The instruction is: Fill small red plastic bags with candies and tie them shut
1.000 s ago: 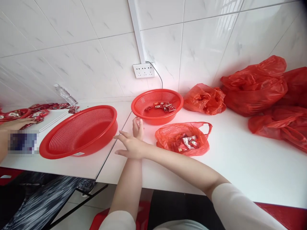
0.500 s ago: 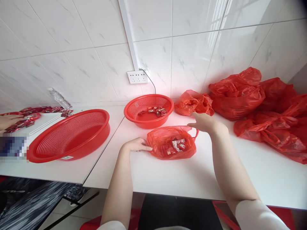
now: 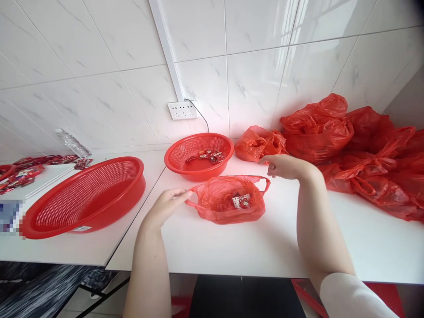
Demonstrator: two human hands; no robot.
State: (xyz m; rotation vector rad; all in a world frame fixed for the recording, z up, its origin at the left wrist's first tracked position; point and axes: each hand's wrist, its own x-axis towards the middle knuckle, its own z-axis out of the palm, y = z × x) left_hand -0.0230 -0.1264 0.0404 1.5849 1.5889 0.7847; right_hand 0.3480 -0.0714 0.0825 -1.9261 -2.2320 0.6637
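Note:
A small red plastic bag with a few wrapped candies inside lies on the white table in front of me. My left hand pinches the bag's left handle and holds it up a little. My right hand hovers just beyond the bag's right handle, fingers loosely curled toward another crumpled red bag, holding nothing I can see. Behind the small bag stands a small red mesh basket with a few candies in it.
A large empty red mesh basket sits on the adjoining table at the left. Candy wrappers and a plastic bottle lie at far left. Several full red bags pile against the tiled wall at right. A wall socket hangs above.
My left hand moved from the large basket's rim to the small bag and took its left handle. My right hand swung right, past the bag. Another person's hand at far left has gone from view.

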